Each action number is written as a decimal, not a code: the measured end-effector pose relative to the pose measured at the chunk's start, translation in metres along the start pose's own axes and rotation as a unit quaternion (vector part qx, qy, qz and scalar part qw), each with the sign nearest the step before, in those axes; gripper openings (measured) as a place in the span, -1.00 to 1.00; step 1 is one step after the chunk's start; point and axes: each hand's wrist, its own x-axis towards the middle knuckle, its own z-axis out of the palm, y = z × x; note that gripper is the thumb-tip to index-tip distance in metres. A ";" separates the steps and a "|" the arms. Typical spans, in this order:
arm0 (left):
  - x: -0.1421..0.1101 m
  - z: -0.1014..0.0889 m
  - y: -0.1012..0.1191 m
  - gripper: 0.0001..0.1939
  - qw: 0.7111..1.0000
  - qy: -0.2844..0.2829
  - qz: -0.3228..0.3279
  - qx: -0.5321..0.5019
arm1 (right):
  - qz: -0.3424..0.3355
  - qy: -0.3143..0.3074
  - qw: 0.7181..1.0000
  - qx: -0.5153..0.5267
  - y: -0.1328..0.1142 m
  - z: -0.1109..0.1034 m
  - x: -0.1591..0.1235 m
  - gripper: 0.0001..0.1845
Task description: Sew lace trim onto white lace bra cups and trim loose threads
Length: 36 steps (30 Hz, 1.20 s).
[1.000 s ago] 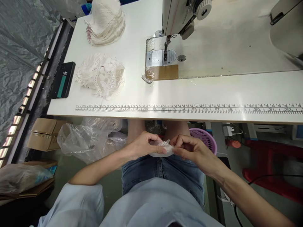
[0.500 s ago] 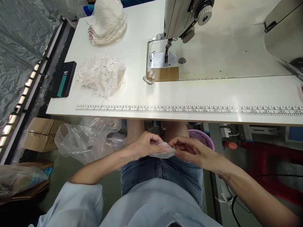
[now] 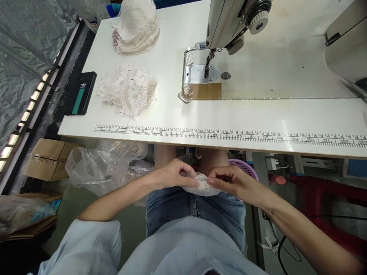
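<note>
- Head view: thumb and fingers of the left hand (image 3: 173,176) pinch one side of a small white lace piece (image 3: 204,188); the right hand (image 3: 236,184) pinches the other side.
- Held over the lap, it looks light, limp and easily snagged or creased; its edges seem the best grip.
- The smooth white table (image 3: 169,112) bears a loose lace heap (image 3: 134,93), a taller stack (image 3: 137,32), a phone (image 3: 82,94) and a sewing machine (image 3: 225,23).
- Below: cardboard box (image 3: 46,168), clear bag (image 3: 96,172), purple basket (image 3: 247,166).

Sewing workshop, sewing machine (image 3: 233,23), ruler-marked table (image 3: 166,110)
</note>
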 end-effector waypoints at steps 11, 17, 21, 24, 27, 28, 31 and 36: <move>0.005 -0.012 -0.001 -0.79 0.994 -0.092 0.025 0.047 | 0.009 0.005 1.000 -0.002 -0.009 -0.001 -0.004 -0.63; 0.005 -0.017 0.000 -0.81 0.991 -0.099 0.061 0.072 | 0.009 0.013 0.999 -0.033 -0.012 -0.001 -0.004 -0.62; 0.007 -0.016 -0.001 -0.74 0.991 -0.120 0.038 0.036 | 0.010 0.010 0.999 -0.036 -0.016 -0.001 -0.002 -0.64; 0.010 -0.013 0.001 -0.74 0.994 -0.108 0.029 0.012 | 0.008 0.016 0.999 -0.044 -0.019 -0.001 -0.002 -0.65; 0.011 -0.009 0.003 -0.75 0.997 -0.076 0.033 0.001 | 0.008 0.031 0.998 -0.059 -0.022 -0.002 -0.002 -0.65; 0.011 -0.008 0.004 -0.75 0.997 -0.064 0.033 -0.002 | 0.007 0.034 0.997 -0.066 -0.023 -0.003 -0.003 -0.65; 0.002 -0.006 0.015 -0.73 0.999 -0.032 0.039 -0.003 | -0.008 0.040 0.995 -0.092 -0.032 -0.005 -0.006 -0.68; -0.025 -0.016 0.071 -0.74 0.993 0.009 0.058 0.104 | -0.055 0.043 0.986 -0.150 -0.068 -0.012 -0.009 -0.71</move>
